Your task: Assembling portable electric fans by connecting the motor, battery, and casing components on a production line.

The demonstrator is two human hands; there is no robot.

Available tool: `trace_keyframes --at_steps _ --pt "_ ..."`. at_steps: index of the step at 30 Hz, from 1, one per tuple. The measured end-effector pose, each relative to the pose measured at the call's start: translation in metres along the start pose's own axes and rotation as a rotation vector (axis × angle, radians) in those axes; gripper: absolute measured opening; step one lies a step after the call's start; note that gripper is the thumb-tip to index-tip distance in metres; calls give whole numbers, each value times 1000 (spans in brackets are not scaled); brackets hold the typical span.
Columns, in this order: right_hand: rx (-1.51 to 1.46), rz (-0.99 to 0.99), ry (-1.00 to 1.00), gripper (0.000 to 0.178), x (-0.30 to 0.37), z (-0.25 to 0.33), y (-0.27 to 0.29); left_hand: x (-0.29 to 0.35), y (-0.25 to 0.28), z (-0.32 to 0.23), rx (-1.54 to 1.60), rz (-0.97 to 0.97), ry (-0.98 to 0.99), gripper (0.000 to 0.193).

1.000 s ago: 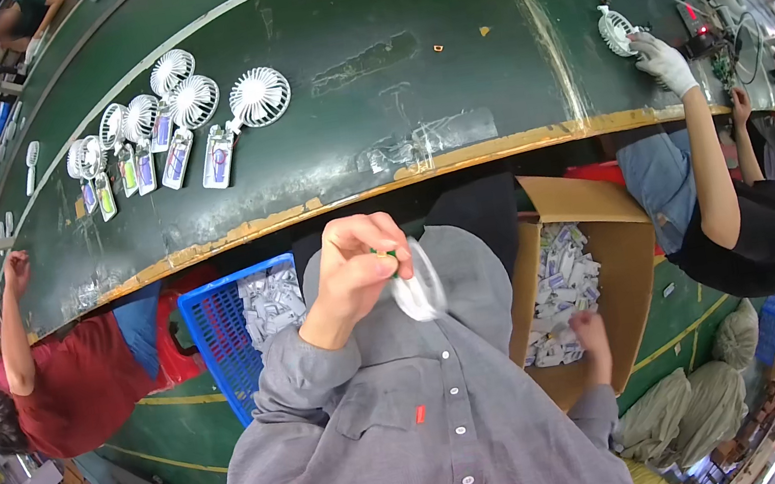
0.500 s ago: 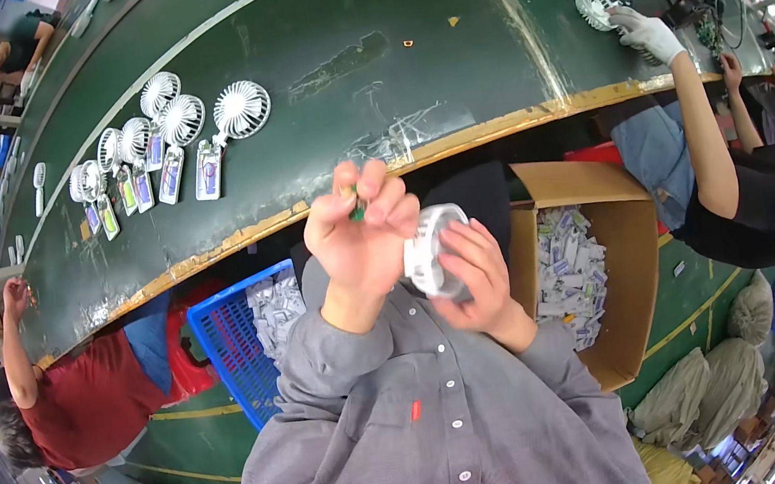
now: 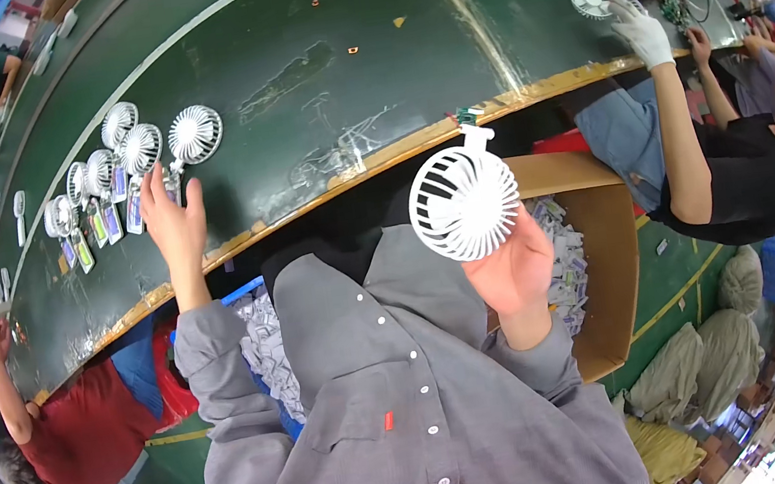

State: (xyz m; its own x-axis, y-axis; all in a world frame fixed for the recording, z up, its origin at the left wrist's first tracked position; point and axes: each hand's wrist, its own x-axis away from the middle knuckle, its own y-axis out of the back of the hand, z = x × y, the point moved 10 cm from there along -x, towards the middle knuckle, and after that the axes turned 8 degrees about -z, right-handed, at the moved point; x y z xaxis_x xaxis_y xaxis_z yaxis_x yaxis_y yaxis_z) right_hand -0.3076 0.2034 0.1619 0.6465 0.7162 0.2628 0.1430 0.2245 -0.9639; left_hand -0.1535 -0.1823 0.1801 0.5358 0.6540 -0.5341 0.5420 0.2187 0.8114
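My right hand (image 3: 516, 266) is closed on a white fan head (image 3: 464, 201), holding its round grille up near the table edge. From the top of that fan head sticks a white neck with a small green circuit board (image 3: 467, 116). Farther left, my left hand (image 3: 172, 218) reaches over the table with its fingers apart. It covers the handle of the nearest white handheld fan (image 3: 195, 134); whether the fingers touch it I cannot tell. More handheld fans (image 3: 140, 149) lie in a cluster beside it, their handles showing coloured inner parts.
A green table (image 3: 291, 117) with a worn wooden edge stretches ahead. Below it stand a cardboard box (image 3: 610, 290) and a blue basket of small packets (image 3: 265, 343). At right a co-worker's gloved hand (image 3: 644, 36) holds another fan; a person in red (image 3: 86, 423) sits at left.
My left hand has left the fan head and moved left to the fans on the table. My right hand has turned the fan head grille-up, with the circuit board now showing on top.
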Motion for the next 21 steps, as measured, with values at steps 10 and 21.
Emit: trace_keyframes --at_steps 10,21 --pt "-104 48 114 47 -16 47 -13 34 -13 -111 382 384 -155 41" --pt "1348 -258 811 16 -88 151 -7 24 -38 -164 219 298 -653 38"
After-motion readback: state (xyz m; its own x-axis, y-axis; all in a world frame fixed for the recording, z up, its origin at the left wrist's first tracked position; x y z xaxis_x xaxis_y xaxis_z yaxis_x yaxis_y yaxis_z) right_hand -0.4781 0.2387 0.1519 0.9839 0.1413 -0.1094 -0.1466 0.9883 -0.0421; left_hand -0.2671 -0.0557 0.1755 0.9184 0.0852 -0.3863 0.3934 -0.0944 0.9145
